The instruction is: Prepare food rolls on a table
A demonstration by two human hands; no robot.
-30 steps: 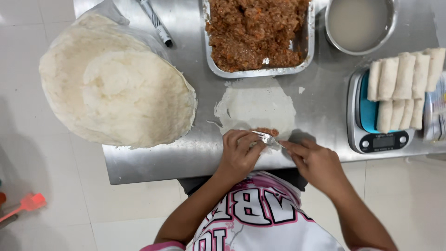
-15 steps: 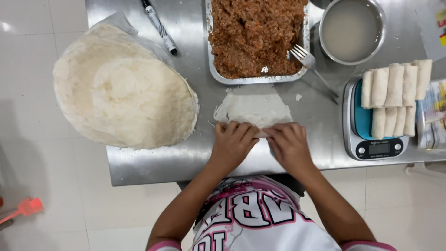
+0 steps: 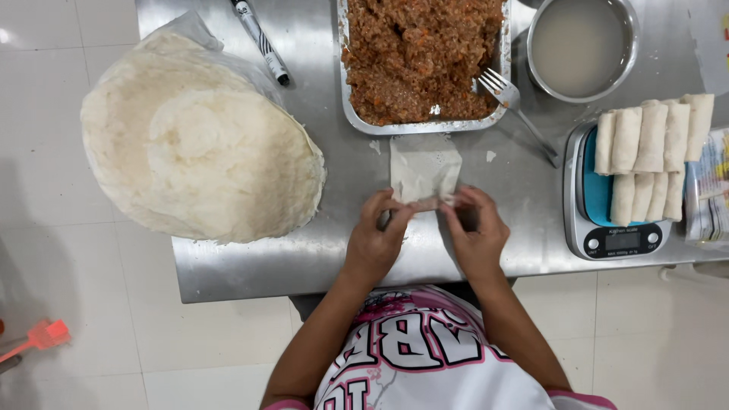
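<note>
A thin white wrapper (image 3: 424,168) lies on the steel table (image 3: 243,266), its sides folded in so it forms a narrow strip. My left hand (image 3: 377,237) and my right hand (image 3: 476,231) pinch its near edge from either side, fingertips on the rolled part. Just beyond it stands a foil tray of brown minced filling (image 3: 422,57). A fork (image 3: 515,108) rests with its tines on the tray's right rim.
A big stack of round white wrappers (image 3: 199,144) sits at the left. A black marker (image 3: 260,39) lies beyond it. A metal bowl of pale liquid (image 3: 582,47) is at far right. Several finished rolls (image 3: 651,156) lie on a kitchen scale (image 3: 616,239).
The fork left my hands and now rests on the tray. The wrapper's sides have been folded inward, and both hands now grip its near edge.
</note>
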